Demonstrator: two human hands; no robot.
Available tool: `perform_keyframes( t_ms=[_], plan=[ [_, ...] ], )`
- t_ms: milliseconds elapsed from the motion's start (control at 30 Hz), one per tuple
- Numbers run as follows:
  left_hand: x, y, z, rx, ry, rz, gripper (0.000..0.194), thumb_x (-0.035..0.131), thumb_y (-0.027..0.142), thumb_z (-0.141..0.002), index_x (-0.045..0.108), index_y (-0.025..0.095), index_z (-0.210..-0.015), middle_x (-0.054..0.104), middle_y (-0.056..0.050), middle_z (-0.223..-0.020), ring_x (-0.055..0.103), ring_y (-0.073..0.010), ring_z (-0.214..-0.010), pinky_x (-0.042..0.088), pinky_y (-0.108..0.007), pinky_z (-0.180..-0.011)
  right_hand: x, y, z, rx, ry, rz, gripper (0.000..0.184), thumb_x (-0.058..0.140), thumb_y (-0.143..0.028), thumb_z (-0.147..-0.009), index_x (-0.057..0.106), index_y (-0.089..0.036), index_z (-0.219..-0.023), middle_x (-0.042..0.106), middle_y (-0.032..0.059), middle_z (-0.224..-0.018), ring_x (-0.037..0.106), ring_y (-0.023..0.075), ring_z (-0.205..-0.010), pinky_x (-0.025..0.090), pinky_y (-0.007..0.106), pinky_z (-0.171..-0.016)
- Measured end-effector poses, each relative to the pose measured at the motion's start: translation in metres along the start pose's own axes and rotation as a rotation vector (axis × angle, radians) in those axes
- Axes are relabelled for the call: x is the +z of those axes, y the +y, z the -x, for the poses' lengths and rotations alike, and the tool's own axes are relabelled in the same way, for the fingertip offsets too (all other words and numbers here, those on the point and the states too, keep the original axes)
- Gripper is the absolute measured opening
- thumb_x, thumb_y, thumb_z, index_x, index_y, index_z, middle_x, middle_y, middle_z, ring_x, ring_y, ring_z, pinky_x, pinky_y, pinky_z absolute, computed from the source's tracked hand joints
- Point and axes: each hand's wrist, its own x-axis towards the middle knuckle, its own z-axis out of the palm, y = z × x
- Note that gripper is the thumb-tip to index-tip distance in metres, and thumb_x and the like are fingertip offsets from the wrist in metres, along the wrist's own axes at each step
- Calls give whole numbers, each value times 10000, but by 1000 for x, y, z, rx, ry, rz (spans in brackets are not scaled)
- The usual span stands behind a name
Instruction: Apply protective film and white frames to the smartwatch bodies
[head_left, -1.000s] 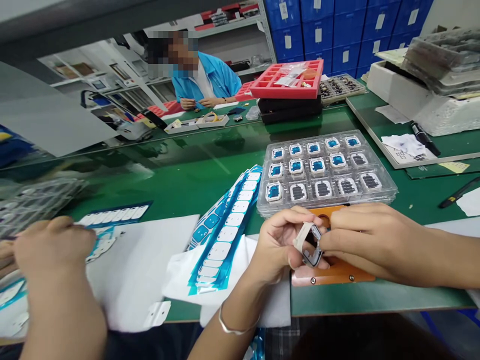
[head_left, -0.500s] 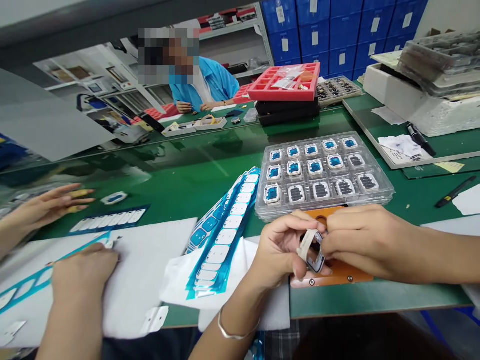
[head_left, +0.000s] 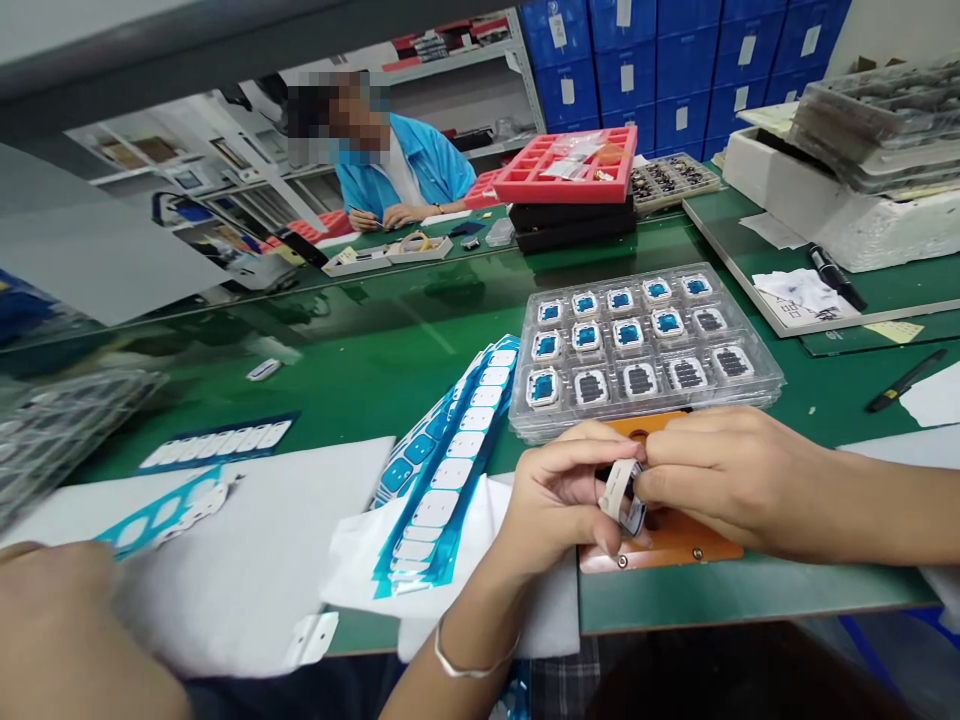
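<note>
My left hand [head_left: 559,495], a bangle on its wrist, pinches a small white squarish watch case [head_left: 619,490] by its side, between thumb and fingers. The case is tilted on edge, and its inside is mostly hidden. My right hand [head_left: 720,480] is closed with its fingertips against the near-right edge of the case; whether they also hold a small part is hidden. Beneath both hands lies an orange plate [head_left: 675,540] with screws. Just behind it stands a clear plastic tray [head_left: 765,385] with rows of similar cases, some with blue film and some with dark inserts.
To my left lie blue-and-white adhesive sheets [head_left: 450,470] on white cloth. A co-worker's blurred arm [head_left: 67,620] is at the lower left, near a blue strip [head_left: 169,510]. Another person sits across the bench. Red trays [head_left: 570,170], a pen [head_left: 906,382] and a foam box [head_left: 825,205] stand around.
The watch case has turned slightly in my left hand, with my right fingertips still against it. The co-worker's hands at the left have drawn back, and a small part there lies farther back.
</note>
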Motion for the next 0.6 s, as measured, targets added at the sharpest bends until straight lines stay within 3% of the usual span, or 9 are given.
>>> perform_keyframes(
  t_ms=[133,400,600],
  plan=[
    [0,0,1,14,34,-20,442,914,402,-551,809,287,-965,656,-26,-863,672,-108,-688,608,-175,-578,-10,-1,-4,3,-33,-85,295,358,-149,-1035,615,-181,-893,597,-7,-710,506,138,-630,370,264,-573],
    [2,-1,5,-53,138,55,480,907,514,-538,803,248,-923,684,-61,-903,699,-189,-772,626,-247,-542,-37,0,-6,96,-132,-334,200,428,-102,-1020,590,-179,-931,606,3,-836,534,101,-717,391,205,-609],
    [0,-2,3,-87,170,149,487,921,502,-517,794,229,-900,695,-37,-848,682,-153,-688,584,-197,-442,-60,0,-3,157,-44,-424,137,516,-125,-1005,591,-195,-913,609,-6,-838,566,98,-742,444,208,-634]
  ],
)
